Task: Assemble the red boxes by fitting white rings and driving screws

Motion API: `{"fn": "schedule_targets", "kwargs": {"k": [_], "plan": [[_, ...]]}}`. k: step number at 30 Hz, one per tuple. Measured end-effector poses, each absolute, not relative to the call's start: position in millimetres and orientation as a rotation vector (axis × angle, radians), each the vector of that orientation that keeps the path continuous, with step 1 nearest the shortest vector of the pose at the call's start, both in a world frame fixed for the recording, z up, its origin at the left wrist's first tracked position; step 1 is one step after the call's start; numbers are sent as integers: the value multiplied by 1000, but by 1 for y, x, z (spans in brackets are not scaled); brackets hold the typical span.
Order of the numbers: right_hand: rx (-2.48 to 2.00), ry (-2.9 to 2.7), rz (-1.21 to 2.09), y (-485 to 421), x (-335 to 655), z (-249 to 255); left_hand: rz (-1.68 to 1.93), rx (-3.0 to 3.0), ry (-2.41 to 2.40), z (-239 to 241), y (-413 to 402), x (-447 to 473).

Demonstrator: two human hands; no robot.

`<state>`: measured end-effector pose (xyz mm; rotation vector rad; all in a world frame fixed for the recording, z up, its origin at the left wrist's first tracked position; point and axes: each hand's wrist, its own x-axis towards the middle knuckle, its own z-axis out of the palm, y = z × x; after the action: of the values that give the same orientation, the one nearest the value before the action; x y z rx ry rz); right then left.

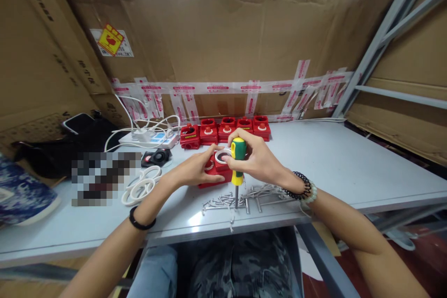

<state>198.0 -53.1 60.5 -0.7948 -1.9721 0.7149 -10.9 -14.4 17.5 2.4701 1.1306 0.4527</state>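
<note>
In front of me a red housing (218,176) with a round top opening sits on the table. A white ring (220,154) lies at that opening. My left hand (199,167) grips the housing's left side, thumb low and fingers over the top. My right hand (256,156) holds a green and yellow screwdriver (239,150) upright, its shaft pointing down. The right thumb and fingers also reach to the white ring. Below the screwdriver tip spreads a pile of silver screws (225,201). Longer metal pins (274,192) lie under and beside my right wrist.
Several red housings (208,131) stand in a row at the back. Loose white rings (141,188) and a small black round part (157,157) lie at left. Behind them are a power strip (167,139) with cables and a black bag (87,137). A large cardboard sheet (226,32) closes the back.
</note>
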Motion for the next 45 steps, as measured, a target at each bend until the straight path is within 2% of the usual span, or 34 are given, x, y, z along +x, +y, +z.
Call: {"fn": "schedule_targets", "kwargs": {"k": [6,14,23,45], "plan": [[-765,-1843,550,-54,208,75,414,2421,1225,21,-18,-10],[-768,-1593,262,-45,216,83,492,2429,1061,21,-19,-16],[-683,-1531,242,-23,184,86,512,2156,1127,5,-24,-58],[-673,-1568,321,18,138,56,479,2197,1160,-2,-18,-61]]}}
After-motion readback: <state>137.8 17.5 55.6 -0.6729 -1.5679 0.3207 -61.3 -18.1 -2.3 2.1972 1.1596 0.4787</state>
